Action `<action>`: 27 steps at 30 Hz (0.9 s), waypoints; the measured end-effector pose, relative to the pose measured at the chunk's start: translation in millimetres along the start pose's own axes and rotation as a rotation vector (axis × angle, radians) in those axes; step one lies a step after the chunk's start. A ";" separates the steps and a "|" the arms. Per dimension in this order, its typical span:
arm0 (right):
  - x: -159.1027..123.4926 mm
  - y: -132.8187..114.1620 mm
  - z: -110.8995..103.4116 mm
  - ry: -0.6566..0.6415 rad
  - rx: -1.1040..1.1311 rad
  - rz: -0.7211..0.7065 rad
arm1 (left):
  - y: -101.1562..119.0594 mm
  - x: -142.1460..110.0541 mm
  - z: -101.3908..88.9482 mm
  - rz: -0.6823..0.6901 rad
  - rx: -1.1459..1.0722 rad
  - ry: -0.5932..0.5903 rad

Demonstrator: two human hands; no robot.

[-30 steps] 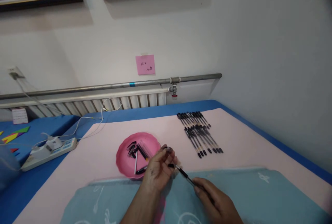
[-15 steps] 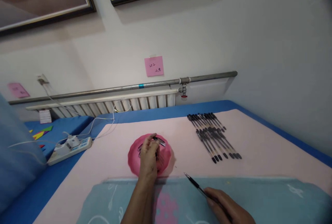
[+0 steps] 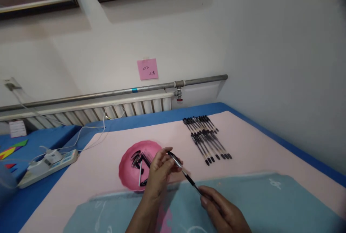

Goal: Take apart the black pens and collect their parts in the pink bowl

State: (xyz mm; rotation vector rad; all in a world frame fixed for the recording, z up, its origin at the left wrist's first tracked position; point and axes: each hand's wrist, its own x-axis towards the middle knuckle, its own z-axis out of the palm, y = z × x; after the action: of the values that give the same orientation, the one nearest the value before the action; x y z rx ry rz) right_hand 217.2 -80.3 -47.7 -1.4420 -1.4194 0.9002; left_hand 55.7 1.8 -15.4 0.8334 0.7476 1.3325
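Observation:
Between the thumb and fingers of my left hand (image 3: 160, 173) is a clear pen cap (image 3: 175, 159) with a black end. My right hand (image 3: 223, 209) grips a black pen (image 3: 192, 182) by its barrel, its silver tip pointing up and left. That tip is at the cap's open end; whether it has entered cannot be told. Left of my left hand, a pink scalloped dish (image 3: 124, 180) holds black pen parts (image 3: 137, 159) and a white stick (image 3: 140, 173). Part of the dish is hidden behind my left hand.
Two rows of capped black pens (image 3: 211, 146) lie on the pink table cover (image 3: 251, 150), right of the dish. A teal cloth (image 3: 243, 197) covers the near edge. At the left are a power strip (image 3: 51, 170) with cables and coloured flat pieces (image 3: 12, 151). Behind runs a radiator (image 3: 137, 107).
My left hand dipped into the dish, then came back right with a pen cap. It meets the pen tip now. My right hand keeps hold of the pen.

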 end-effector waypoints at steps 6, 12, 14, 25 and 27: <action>-2.3 -1.4 -3.6 0.006 0.029 0.049 | 2.9 -1.5 -0.2 0.001 0.038 -0.046; -1.4 -4.8 -4.5 -0.006 0.037 0.069 | 0.7 -2.9 0.5 -0.025 0.090 -0.079; -1.1 -4.6 -3.5 0.004 0.035 0.075 | -1.4 -3.7 1.1 -0.032 0.127 -0.106; -1.7 4.4 8.0 0.094 0.168 0.116 | -11.9 -8.1 10.8 -0.159 0.210 -0.121; -0.6 6.5 8.4 0.079 0.191 0.128 | -13.9 -8.5 12.1 -0.170 0.216 -0.112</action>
State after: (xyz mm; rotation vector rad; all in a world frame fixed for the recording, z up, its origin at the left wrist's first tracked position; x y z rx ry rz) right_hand 211.5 -79.6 -56.7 -1.4194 -1.1606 1.0184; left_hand 72.4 -8.4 -21.2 0.9846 0.8642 1.0578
